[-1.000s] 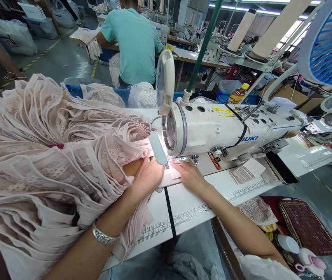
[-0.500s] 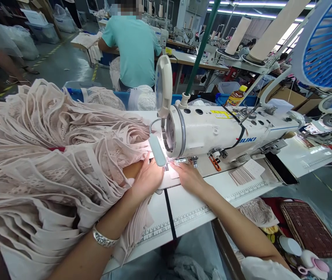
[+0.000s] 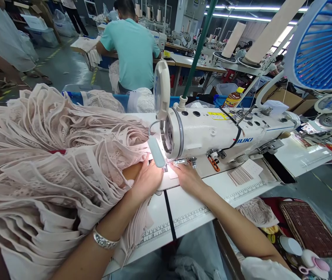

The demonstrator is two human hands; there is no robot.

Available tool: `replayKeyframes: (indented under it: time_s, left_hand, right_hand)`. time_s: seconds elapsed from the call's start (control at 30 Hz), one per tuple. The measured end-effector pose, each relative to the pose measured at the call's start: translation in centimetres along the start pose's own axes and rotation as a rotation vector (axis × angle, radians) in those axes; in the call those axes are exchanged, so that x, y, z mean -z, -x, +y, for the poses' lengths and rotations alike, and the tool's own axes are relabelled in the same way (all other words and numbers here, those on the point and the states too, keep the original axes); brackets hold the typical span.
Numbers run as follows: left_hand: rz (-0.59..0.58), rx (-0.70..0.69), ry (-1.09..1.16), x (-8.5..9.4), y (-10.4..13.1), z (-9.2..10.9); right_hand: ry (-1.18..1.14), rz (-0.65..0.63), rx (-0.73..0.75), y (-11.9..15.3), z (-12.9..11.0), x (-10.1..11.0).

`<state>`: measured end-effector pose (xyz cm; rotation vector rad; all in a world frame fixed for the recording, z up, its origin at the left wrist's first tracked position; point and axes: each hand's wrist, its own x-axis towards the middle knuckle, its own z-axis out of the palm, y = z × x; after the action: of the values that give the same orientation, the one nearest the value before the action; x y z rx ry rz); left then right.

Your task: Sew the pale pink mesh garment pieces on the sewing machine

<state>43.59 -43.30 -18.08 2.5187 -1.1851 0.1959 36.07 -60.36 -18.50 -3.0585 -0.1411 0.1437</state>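
Fingertips of the right hand (image 3: 187, 177) press on a small, smooth, pale pink fabric piece (image 3: 172, 173) beside the needle area of a white, rounded metal sewing machine (image 3: 201, 128); the left hand (image 3: 147, 175) lies with its fingers low over the work, next to a heap of blush lace pieces (image 3: 52, 155). Whether either hand pinches the cloth cannot be told. A silver patterned bracelet (image 3: 104, 239) circles the left wrist.

The heap, sheer and openwork with smooth folded edges, ripples in layers over the left side of the glossy white table (image 3: 189, 210), which bears a printed ruler scale and a matte black strip (image 3: 168, 214). To the right, a fanned stack of thin beige strips (image 3: 238, 175) rests near a black-lined recess (image 3: 279, 171). Below the table's edge sit a brown woven rectangular panel (image 3: 308, 227), a round white container (image 3: 291, 245) and a white vessel with a pink lid (image 3: 314, 264).

Beyond the machine, a blue trough (image 3: 119, 99) holds bunched white and cream lace; a yellow-capped plastic bottle (image 3: 232, 99) of amber contents stands nearby. Tall cream thread cones (image 3: 234, 39) rise beside a blue-grilled fan (image 3: 323, 46). Farther back, a person in a turquoise shirt (image 3: 133, 54) sits at another machine, and clear plastic bins (image 3: 42, 37) stand on the floor.
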Motion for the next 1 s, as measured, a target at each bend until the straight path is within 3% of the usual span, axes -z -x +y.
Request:
replayKeyframes:
  time_s: [0.13,0.3,0.37,0.47,0.57,0.63,0.7,0.83,0.9,1.0]
  left_hand:
    - [0.001,0.034,0.004,0.4,0.1,0.1]
    - [0.103,0.365,-0.064,0.8,-1.1,-0.5]
    - [0.094,0.39,-0.143,0.9,-1.7,-0.6]
    - [0.029,0.35,-0.257,1.4,-1.5,0.1]
    - [-0.003,0.115,-0.353,2.9,1.1,1.9]
    - [0.078,-0.141,-0.426,4.5,4.0,3.1]
    - [0.18,-0.211,-0.502,6.0,7.2,3.6]
    - [0.262,-0.135,-0.659,7.6,11.7,2.7]
    - [0.288,-0.14,-0.663,7.5,12.6,2.1]
    - [0.304,-0.185,-0.497,7.4,12.7,1.8]
  right_hand:
    - [0.01,0.057,-0.027,0.0,-0.5,-0.2]
    - [0.037,0.006,-0.094,-0.3,-0.8,0.1]
    - [0.024,0.005,-0.095,-0.4,-0.6,0.1]
    - [0.012,0.045,-0.076,-0.3,-0.1,-0.2]
    - [0.023,0.185,-0.049,0.1,0.2,-0.5]
    - [-0.002,0.315,0.013,0.6,0.1,-0.4]
    - [-0.081,0.378,0.109,1.0,-0.6,0.0]
    - [-0.409,0.287,0.347,1.4,-4.3,0.5]
    - [-0.545,0.248,0.438,1.4,-6.6,0.3]
    - [-0.599,0.15,0.431,1.6,-9.1,-0.4]
